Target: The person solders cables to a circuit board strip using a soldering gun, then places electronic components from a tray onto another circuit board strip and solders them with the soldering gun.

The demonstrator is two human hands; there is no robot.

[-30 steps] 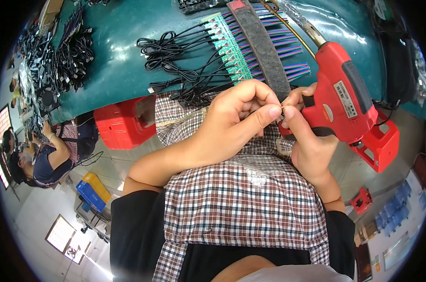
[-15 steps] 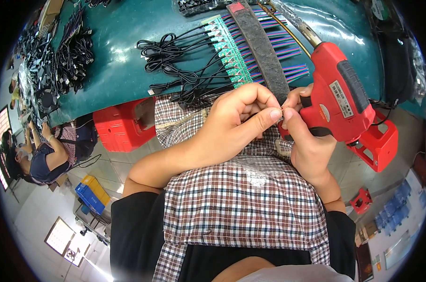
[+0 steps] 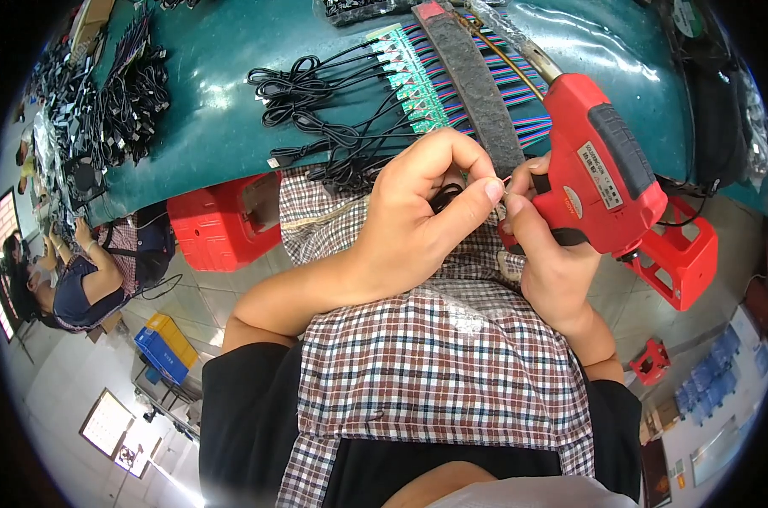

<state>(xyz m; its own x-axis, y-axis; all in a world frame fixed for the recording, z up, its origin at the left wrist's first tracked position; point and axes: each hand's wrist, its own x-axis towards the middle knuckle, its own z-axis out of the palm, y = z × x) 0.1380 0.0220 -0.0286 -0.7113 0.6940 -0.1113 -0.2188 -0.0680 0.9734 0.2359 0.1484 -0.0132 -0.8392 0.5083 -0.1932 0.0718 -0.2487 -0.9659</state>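
My left hand (image 3: 426,207) is closed, its thumb and forefinger pinching a thin wire (image 3: 506,179) with a reddish part. A black cable (image 3: 446,196) shows partly behind its fingers. My right hand (image 3: 553,262) is wrapped round a red and black soldering gun (image 3: 600,169), its metal tube slanting up and left over the table. Right thumb and fingertip also meet close by the wire end. Just beyond my hands, a row of green circuit boards (image 3: 409,80) lies with black cables on one side and coloured wires (image 3: 519,85) on the other.
A dark, long bar (image 3: 473,85) lies across the coloured wires. Looped black cables (image 3: 295,93) rest on the green table (image 3: 206,76); a cable heap (image 3: 134,93) is farther left. Red stools (image 3: 219,224) stand below the table edge. Another person (image 3: 87,279) works at the left.
My two hands have drawn slightly apart, showing the wire between the fingertips. The soldering gun has shifted a little to the left, and the black cable behind my left fingers has come into sight.
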